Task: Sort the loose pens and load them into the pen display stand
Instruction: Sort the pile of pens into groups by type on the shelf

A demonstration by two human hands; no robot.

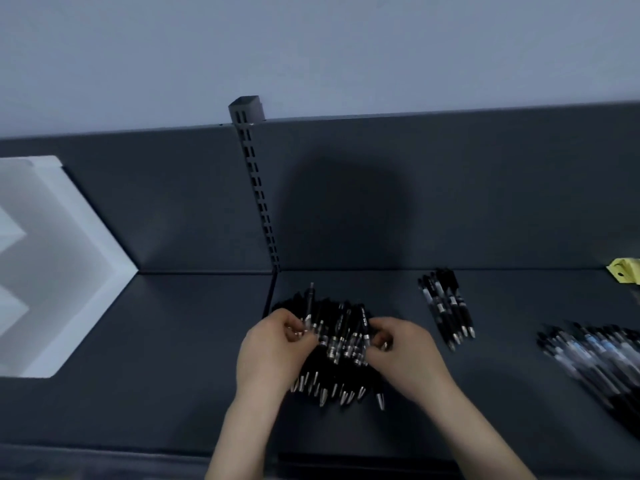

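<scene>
Nearest the camera, both forearms reach forward onto the dark shelf (180, 341). The left hand (273, 344) and right hand (405, 355) flank the pile of pens (343, 341), one on each side and touching it. The pens lie with their long axis running near to far, metal tips toward the person and clip ends toward the back panel.

The left fingers (294, 329) are curled and pinch a single pen (309, 303), which sticks out past the pile's far-left edge. The right fingers (379, 337) are curled against the pile's right edge, but blur hides whether they grip a pen.

A small row of pens (446, 306) lies parallel to the right, near the right hand, so I judge that hand better placed to carry pens over there. Further right is a second heap (595, 355), with a yellow packet (625, 273) behind it. A white box (52, 265) sits far left. No display stand is clearly recognisable.
</scene>
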